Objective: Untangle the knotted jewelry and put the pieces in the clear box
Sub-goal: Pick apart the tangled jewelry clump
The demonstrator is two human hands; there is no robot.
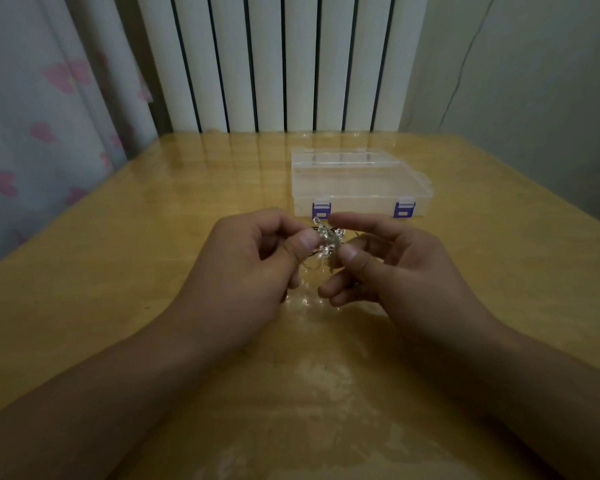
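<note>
We see the left hand [253, 258] and right hand [392, 268] each pinching the knotted jewelry [328, 242] between thumb and fingers, above the wooden table [118, 271]. Just beyond them, the clear box [361, 183] rests on the table, lid closed, purple latches facing us.

Clear box [361, 183] with purple latches [321, 210], silvery jewelry [328, 239], yellow-tan table [153, 237], pink-hearted curtain [32, 133].
</note>
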